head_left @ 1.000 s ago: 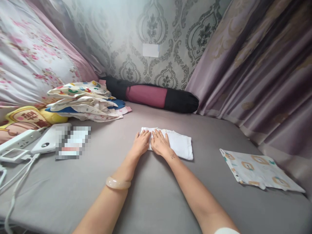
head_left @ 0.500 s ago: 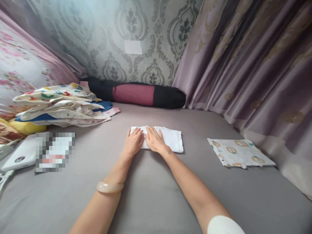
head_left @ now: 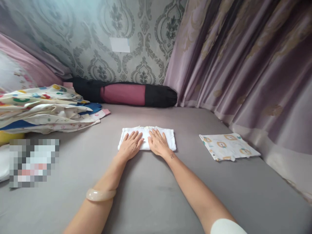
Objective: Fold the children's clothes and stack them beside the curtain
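A folded white cloth garment (head_left: 146,131) lies flat on the grey sheet, its long side running left to right. My left hand (head_left: 131,145) rests flat on its left part, fingers spread. On the right part lies my right hand (head_left: 158,142), palm down with the fingers stretched out. Both palms press on the fabric and neither hand grips it. Part of the near edge is hidden under my hands. I cannot make out which kind of garment it is.
A folded printed cloth (head_left: 227,146) lies to the right. At the left is a heap of patterned clothes (head_left: 48,109), with a blurred-out flat object (head_left: 36,164) in front. A black and maroon roll (head_left: 123,94) lies along the wall, and curtains (head_left: 219,65) hang on the right.
My view has turned slightly right. My hands have moved apart on the white garment, the left toward its left end, with the fingers more spread.
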The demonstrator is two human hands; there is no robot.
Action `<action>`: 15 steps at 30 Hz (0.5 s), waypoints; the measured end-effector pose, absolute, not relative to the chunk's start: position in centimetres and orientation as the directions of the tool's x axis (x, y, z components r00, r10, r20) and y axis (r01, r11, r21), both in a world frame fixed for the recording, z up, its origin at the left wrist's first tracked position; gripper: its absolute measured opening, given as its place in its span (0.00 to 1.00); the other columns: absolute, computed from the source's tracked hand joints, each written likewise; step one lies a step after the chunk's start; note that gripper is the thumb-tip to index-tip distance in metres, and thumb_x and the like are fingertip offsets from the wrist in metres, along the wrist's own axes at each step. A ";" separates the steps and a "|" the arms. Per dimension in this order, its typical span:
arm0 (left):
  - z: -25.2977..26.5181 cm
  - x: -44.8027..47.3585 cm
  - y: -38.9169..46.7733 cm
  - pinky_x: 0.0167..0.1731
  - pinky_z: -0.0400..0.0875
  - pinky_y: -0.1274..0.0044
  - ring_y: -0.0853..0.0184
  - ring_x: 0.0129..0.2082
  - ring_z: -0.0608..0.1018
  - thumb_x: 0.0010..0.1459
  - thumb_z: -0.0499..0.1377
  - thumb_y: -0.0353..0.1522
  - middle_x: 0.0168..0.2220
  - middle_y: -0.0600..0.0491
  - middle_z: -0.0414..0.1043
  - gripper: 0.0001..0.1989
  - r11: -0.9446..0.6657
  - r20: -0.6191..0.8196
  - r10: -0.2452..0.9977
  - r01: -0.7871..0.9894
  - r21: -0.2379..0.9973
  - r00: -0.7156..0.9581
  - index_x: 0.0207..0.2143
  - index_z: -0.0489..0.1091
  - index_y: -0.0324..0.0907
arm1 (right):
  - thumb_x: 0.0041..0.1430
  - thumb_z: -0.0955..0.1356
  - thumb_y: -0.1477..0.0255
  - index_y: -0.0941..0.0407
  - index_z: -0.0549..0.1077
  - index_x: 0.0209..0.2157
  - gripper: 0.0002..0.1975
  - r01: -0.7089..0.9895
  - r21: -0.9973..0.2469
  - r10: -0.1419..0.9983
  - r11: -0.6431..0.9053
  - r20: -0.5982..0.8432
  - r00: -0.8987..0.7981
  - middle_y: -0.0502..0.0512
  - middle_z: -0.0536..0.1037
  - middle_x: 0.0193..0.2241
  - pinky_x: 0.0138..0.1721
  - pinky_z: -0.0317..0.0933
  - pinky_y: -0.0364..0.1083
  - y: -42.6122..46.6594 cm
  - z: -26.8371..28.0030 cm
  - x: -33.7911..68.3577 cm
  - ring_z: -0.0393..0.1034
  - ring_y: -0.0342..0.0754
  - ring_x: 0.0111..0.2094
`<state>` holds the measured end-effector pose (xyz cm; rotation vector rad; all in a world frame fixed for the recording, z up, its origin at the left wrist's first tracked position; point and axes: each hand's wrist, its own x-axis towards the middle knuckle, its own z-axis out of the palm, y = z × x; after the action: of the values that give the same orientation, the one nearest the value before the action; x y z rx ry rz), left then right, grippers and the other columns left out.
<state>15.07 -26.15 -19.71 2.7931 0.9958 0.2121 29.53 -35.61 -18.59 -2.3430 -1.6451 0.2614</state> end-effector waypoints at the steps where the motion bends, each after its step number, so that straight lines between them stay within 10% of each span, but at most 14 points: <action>1: -19.7 15.1 -26.1 0.65 0.48 0.58 0.55 0.68 0.56 0.69 0.41 0.40 0.67 0.44 0.55 0.26 -0.763 0.082 0.637 0.611 0.211 0.767 0.64 0.59 0.42 | 0.70 0.51 0.63 0.57 0.54 0.67 0.28 0.893 -0.315 0.940 -0.321 0.009 0.342 0.56 0.51 0.69 0.67 0.31 0.57 -35.6 -18.7 29.5 0.38 0.50 0.70; 15: -20.0 14.6 -25.7 0.65 0.49 0.62 0.58 0.66 0.60 0.69 0.41 0.38 0.64 0.43 0.62 0.25 -0.738 0.259 0.672 0.654 0.164 0.694 0.60 0.64 0.39 | 0.71 0.50 0.63 0.60 0.54 0.67 0.29 0.846 -0.353 0.897 -0.399 0.042 0.440 0.61 0.49 0.69 0.67 0.27 0.59 -36.6 -18.1 31.3 0.37 0.52 0.70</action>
<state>14.65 -25.71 -19.97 2.8370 1.1117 0.4696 31.26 -36.62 -18.15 -2.3751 -1.4928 0.2205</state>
